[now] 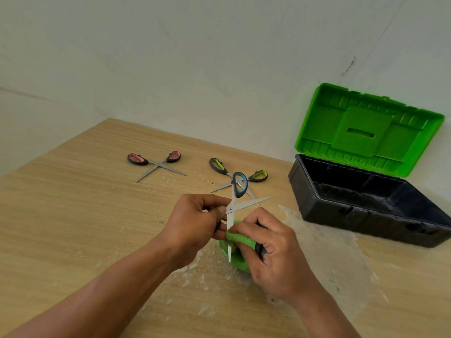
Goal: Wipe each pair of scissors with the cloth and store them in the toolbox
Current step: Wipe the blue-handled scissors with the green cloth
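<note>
My left hand (pixel 195 220) grips the blue-handled scissors (pixel 239 184) near the pivot, blades spread wide, one handle pointing up. My right hand (pixel 271 245) holds the green cloth (pixel 240 240) pinched around the blade that points down toward me. The other blade points right. Pink-handled scissors (pixel 156 162) lie open on the wooden table (pixel 73 203) at the back left. Green-handled scissors (pixel 219 167) lie open just behind my hands. The toolbox (pixel 366 203) stands open at the right, black base looking empty, green lid (pixel 366 130) raised.
A white wall runs behind the table and the toolbox. White dust or scraps are scattered over the table around my hands and in front of the toolbox. The table's left edge falls away at the far left.
</note>
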`<state>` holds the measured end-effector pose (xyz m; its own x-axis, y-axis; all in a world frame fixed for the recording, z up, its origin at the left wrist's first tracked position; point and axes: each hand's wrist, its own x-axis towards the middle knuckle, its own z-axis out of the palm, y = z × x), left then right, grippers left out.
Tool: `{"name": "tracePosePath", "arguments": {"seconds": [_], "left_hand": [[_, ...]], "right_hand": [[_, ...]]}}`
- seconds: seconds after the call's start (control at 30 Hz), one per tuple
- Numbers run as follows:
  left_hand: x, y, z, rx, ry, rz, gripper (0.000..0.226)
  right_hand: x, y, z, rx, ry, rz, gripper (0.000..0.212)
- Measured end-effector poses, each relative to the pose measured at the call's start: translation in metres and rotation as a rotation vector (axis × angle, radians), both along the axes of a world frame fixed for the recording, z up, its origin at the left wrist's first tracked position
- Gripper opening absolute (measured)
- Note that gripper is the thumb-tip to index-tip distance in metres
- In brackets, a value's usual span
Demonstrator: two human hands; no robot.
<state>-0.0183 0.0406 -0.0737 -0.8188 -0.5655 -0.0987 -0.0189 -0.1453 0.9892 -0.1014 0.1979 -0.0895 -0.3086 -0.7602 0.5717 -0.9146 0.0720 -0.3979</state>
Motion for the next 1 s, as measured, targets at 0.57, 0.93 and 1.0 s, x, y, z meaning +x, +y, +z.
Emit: {"name": "tracePosePath", "arguments": {"seconds": [0.57, 0.93, 1.0], "left_hand": [[0.006, -0.008, 0.021, 0.183, 0.152, 0.119, 0.017], [0.017, 0.015, 0.039, 0.342, 0.212, 0.091, 0.007], [0.017, 0.02, 0.042, 0.341, 0.203, 0.098, 0.007]], "right_hand": [[-0.02, 0.05, 0.019, -0.178, 0.098, -0.363, 0.018], [0.013, 0.061, 0.004, 0.456, -0.232, -0.288, 0.055], [0.015, 0.059, 0.013, 0.333, -0.287, -0.319, 0.054]]}}
